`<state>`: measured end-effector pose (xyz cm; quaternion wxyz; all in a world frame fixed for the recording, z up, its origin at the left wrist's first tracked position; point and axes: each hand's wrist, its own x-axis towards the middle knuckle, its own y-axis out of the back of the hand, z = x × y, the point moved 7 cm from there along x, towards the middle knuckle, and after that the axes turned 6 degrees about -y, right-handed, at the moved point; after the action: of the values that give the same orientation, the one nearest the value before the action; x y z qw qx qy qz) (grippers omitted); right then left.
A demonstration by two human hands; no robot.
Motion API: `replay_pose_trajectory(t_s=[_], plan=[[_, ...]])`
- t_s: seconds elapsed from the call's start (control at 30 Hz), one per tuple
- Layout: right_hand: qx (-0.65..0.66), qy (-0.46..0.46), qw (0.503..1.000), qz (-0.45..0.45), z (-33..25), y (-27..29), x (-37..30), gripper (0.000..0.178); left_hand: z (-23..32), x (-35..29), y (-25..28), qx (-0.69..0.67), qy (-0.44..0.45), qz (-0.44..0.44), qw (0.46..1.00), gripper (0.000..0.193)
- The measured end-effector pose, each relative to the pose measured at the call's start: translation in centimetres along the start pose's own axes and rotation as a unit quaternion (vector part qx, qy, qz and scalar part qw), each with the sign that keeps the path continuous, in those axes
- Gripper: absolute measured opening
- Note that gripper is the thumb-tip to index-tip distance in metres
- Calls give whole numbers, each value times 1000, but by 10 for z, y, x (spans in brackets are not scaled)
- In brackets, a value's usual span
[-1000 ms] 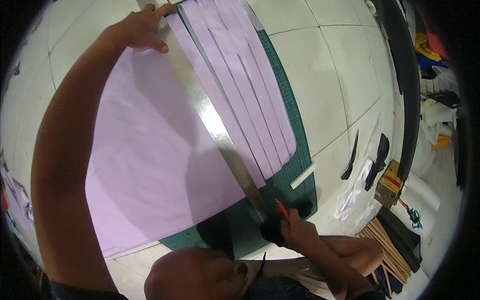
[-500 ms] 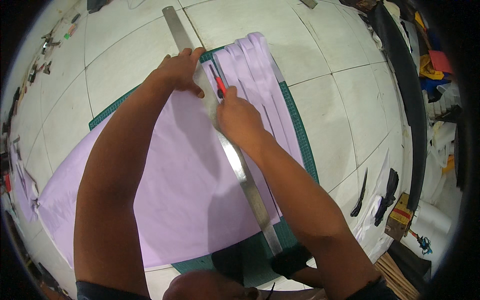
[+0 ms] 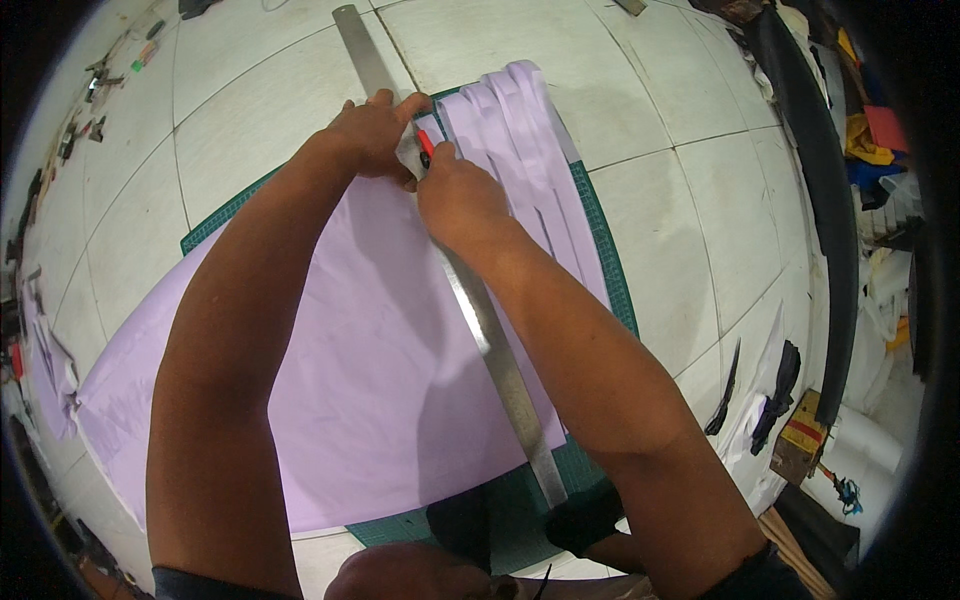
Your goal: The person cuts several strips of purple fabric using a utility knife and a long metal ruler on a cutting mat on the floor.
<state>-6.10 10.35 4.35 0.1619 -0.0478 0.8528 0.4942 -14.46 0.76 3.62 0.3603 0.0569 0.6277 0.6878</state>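
Observation:
A lilac fabric sheet (image 3: 350,390) lies over a green cutting mat (image 3: 604,255), with a long metal ruler (image 3: 490,345) laid across it. My left hand (image 3: 375,140) presses on the far part of the ruler, fingers spread, thumb toward the right hand. In my right hand (image 3: 460,200) is a red utility knife (image 3: 427,143), held beside the ruler's right edge close to my left thumb. Its blade is too small to make out. To the right of the knife lie several cut strips of lilac fabric (image 3: 505,110), bunched at their far ends.
White floor tiles (image 3: 640,210) surround the mat. On the right are black-handled scissors (image 3: 722,395), a black bundle (image 3: 777,395), a long black roll (image 3: 832,220) and a box (image 3: 800,437). Wooden sticks (image 3: 797,555) lie at the lower right. Small tools (image 3: 70,140) line the far left.
My right hand has moved away from me and slightly left with the knife, nearer to my left hand and the ruler's edge. My left hand still presses on the ruler.

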Motion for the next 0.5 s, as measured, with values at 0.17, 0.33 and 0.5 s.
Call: replay_pose_trajectory(t_s=[0.17,0.33,0.5], plan=[[7,-36,996,-75,-5,13,3,31,3,5,-3,26,-12,-30,999,97],[-17,-73,987,-140,18,4,-21,33,-3,7,-6,12,-29,-20,999,97],[15,-121,972,-201,63,3,-119,31,-4,3,-5,22,-33,-22,999,95]])
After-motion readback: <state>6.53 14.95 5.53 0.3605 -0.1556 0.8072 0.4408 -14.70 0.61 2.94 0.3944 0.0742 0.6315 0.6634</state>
